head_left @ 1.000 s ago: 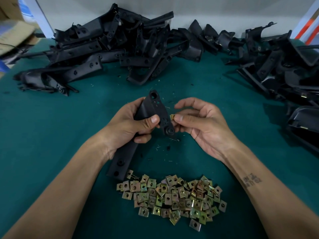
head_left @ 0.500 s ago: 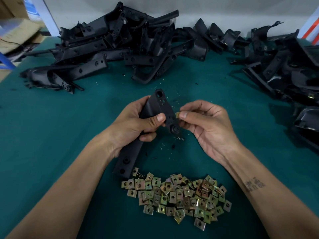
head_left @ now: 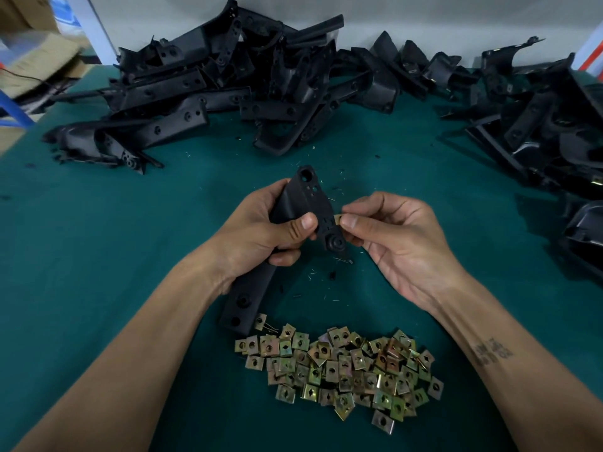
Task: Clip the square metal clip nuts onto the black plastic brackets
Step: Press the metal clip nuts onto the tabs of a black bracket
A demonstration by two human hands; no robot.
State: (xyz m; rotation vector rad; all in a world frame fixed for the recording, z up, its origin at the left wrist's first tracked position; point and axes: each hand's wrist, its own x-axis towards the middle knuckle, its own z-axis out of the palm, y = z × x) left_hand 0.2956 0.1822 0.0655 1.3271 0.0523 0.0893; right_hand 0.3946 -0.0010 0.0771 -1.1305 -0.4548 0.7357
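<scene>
Our two hands bring a clip nut to a bracket above the green surface.

Our left hand wraps fingers and thumb round a long, curved black plastic bracket, holding it tilted with its lower end near the loose heap of square brass-coloured metal clip nuts. Our right hand pinches one small square metal clip nut between thumb and forefinger, touching the bracket's right edge just above its round boss. At the far edge, a pile of black plastic brackets sprawls, with a second pile of black parts at right.
</scene>
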